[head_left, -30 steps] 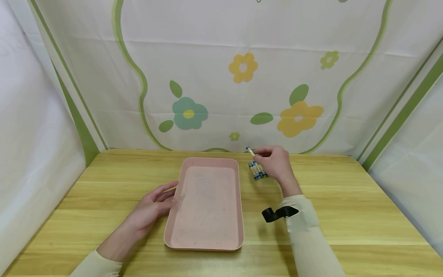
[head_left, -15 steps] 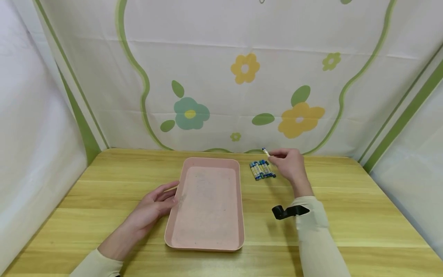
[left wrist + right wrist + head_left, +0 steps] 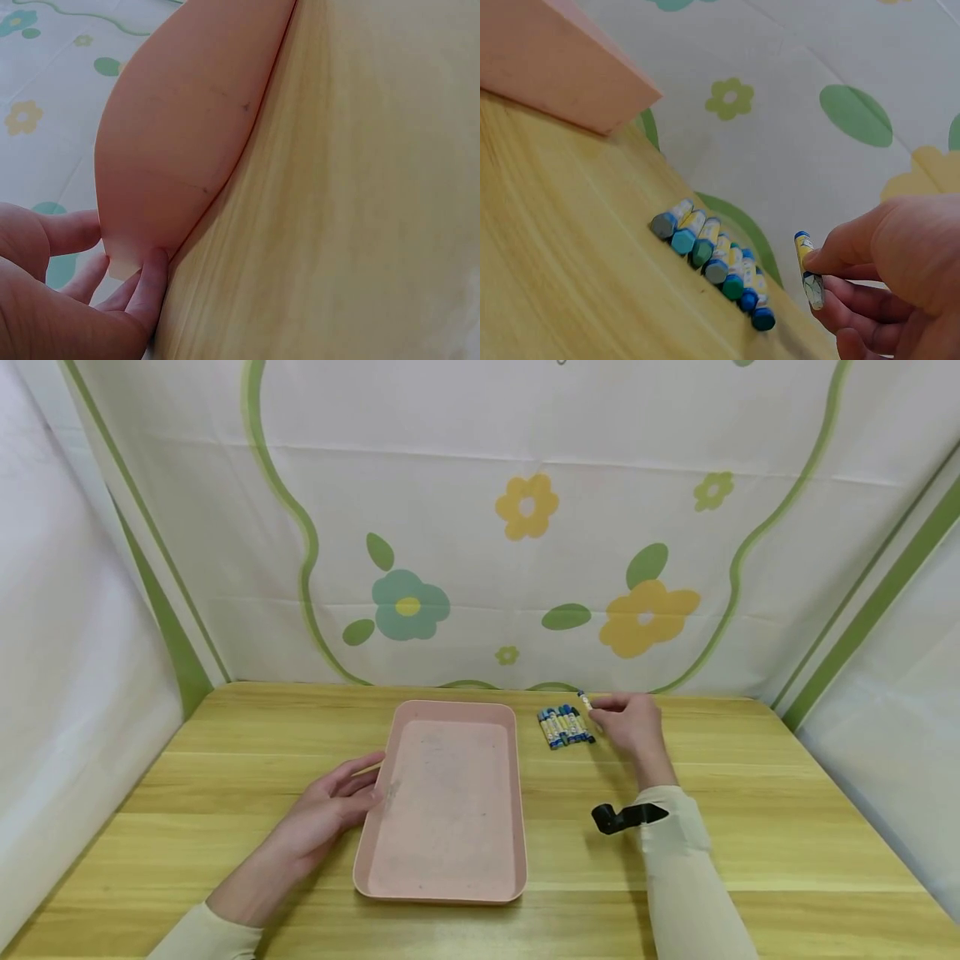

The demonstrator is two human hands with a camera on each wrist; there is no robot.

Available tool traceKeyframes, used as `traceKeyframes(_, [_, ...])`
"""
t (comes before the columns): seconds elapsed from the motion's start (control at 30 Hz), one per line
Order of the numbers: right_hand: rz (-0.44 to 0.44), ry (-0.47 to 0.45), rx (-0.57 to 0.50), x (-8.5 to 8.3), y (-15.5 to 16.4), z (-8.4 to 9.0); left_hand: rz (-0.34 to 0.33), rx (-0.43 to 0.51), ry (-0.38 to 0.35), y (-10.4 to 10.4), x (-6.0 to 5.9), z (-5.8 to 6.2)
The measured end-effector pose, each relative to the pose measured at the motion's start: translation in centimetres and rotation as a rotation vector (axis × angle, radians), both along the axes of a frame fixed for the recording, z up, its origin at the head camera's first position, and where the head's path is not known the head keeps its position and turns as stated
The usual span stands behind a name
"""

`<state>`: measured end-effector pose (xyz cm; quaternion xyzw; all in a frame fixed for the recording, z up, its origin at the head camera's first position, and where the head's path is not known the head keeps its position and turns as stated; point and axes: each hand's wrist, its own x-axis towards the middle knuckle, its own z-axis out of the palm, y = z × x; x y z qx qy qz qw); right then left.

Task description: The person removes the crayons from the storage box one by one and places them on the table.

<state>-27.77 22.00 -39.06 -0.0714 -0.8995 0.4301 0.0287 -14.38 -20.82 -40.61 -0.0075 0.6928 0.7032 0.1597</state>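
Observation:
My right hand (image 3: pixel 632 725) pinches one crayon (image 3: pixel 811 271) between thumb and fingers. It has a yellow-and-white wrapper with blue bands and a pale grey-green tip. The hand is just right of a row of several crayons (image 3: pixel 565 727) lying side by side on the table. In the right wrist view their ends show grey, teal, green and blue. A pink rectangular tray (image 3: pixel 450 810) stands left of the row. Resting with loosely extended fingers, my left hand (image 3: pixel 322 814) touches the tray's left side; the left wrist view shows the fingertips against its outer wall.
The wooden table (image 3: pixel 750 827) ends at a white cloth backdrop (image 3: pixel 465 527) printed with flowers, close behind the crayons. White cloth walls stand at both sides. A black strap (image 3: pixel 628 818) sticks out from my right wrist.
My right hand has moved right with the crayon, then slightly down toward the right end of the row, uncovering the other crayons. The left hand and tray stay in place.

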Motion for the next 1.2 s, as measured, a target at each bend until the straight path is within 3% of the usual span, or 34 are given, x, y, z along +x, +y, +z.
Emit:
traceKeyframes(0.37, [-0.020, -0.036, 0.012, -0.4, 0.5, -2.3, 0.005, 0.006, -0.007, 0.0, 0.0, 0.0])
traceKeyframes(1.2, [-0.008, -0.070, 0.045, -0.3, 0.2, -2.1, 0.003, 0.002, -0.008, 0.1, 0.0, 0.1])
